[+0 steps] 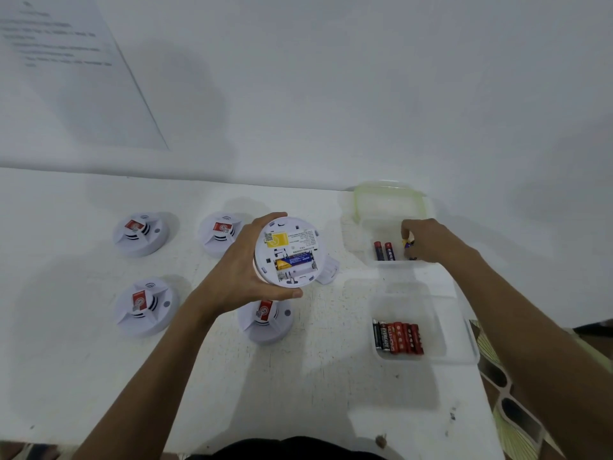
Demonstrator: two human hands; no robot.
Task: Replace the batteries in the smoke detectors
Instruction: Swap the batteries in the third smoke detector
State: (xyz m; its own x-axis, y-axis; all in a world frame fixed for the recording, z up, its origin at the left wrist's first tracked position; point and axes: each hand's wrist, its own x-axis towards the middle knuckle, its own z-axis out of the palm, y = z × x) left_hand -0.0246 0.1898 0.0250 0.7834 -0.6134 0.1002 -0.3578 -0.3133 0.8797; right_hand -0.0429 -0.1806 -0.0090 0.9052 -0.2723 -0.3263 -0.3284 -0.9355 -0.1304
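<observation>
My left hand (243, 275) grips a white smoke detector (288, 252) above the table, its back turned up. The battery bay is uncovered, with one blue and yellow battery (295, 261) in the upper slot and the lower slot empty. My right hand (428, 240) reaches into the far clear container (368, 227) and pinches a small blue and yellow battery (408, 243). Two red and blue batteries (384, 250) lie in that container. The near clear container (406, 293) holds several black and red batteries (398, 337).
Several other white smoke detectors with red labels sit on the white table: far left (139, 234), far middle (219, 231), near left (146, 307), near middle (265, 318). A white cover piece (328, 270) lies beside the held detector. A green-rimmed lid (389, 197) leans at the wall.
</observation>
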